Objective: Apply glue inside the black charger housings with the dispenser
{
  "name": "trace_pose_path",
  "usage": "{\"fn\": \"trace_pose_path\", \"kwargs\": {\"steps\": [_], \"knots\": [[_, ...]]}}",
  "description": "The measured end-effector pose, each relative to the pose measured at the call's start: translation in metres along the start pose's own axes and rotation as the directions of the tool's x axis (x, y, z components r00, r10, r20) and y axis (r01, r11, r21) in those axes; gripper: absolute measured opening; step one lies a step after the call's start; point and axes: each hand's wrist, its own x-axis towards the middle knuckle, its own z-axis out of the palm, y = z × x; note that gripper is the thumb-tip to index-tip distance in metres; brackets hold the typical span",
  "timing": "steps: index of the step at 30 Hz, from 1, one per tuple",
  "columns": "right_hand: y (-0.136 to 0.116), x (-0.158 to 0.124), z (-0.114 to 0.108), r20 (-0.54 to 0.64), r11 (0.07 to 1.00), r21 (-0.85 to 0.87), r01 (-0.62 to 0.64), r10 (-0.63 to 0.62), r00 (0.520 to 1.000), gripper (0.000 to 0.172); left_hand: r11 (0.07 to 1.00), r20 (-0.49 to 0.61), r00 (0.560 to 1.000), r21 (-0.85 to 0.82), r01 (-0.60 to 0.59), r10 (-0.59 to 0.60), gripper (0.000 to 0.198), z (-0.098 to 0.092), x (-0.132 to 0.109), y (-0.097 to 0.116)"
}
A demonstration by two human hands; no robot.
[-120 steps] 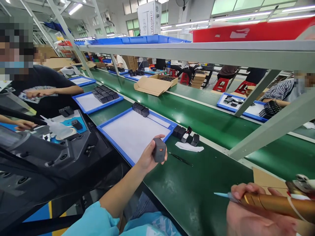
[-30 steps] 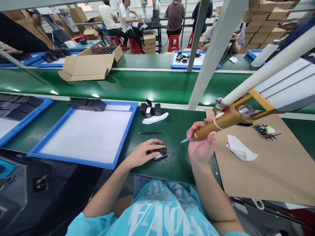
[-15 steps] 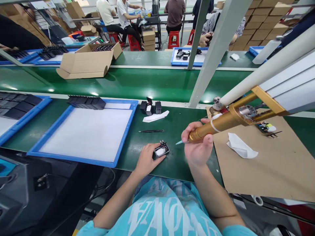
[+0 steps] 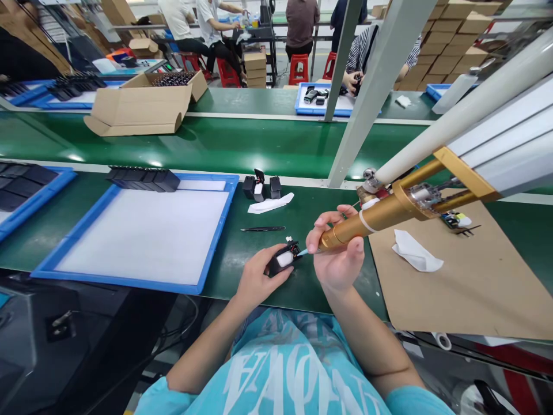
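- The black housing (image 4: 284,259), the piece in hand, lies over the green desk (image 4: 235,268) to the right of the blue tray (image 4: 121,281), level with the tray's near part; whether it rests on the desk or is slightly raised, I cannot tell.
- Progress, as a judgement: work on this piece seems partway. It is open at the top, with a white block and some wiring showing inside, and it is not yet closed up. Any bead or filling is too small to make out.
- Five or so black units (image 4: 144,180) stand in a row along the tray's far edge, seemingly closed; most of the tray's white base is bare.
- Just right of the tray's far corner is a small group of further black pieces (image 4: 275,188), one with its lid up, so more appear to be left.
- Left hand (image 4: 261,270): right of the tray, forearm reaching forward, fingers clamped on the housing, thumb on the near side.
- Right hand (image 4: 334,256): farther right of the tray, palm turned upward, fingers wrapped around the front of a gold tool (image 4: 367,225). Its pale-blue nozzle (image 4: 304,252) points toward the tray and meets the housing's open edge; actual contact is unclear.
- Tweezers (image 4: 263,229) lie just right of the tray, untouched.
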Motion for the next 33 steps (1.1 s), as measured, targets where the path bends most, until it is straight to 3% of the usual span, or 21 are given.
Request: {"fn": "trace_pose_path", "kwargs": {"steps": [9,17,24,33], "knots": [[-0.001,0.001,0.002,-0.022,1.000,-0.005,0.006,-0.006,1.000,0.032,0.999,0.007,0.999,-0.022,0.038,-0.038,0.040,-0.002,0.002,0.007],[0.000,0.003,0.005,-0.036,0.999,-0.030,-0.039,0.038,0.999,0.048,0.995,0.010,0.995,-0.005,0.096,-0.096,0.039,0.000,0.001,0.004],[0.002,0.002,0.010,-0.011,0.999,-0.016,-0.037,0.037,0.999,0.049,0.990,0.029,0.990,0.029,0.137,-0.138,0.039,0.010,0.005,0.003],[0.005,0.002,0.018,0.019,0.999,-0.012,-0.051,0.051,0.999,0.048,0.999,0.017,0.999,0.003,0.052,-0.052,0.036,0.020,0.011,0.010]]}}
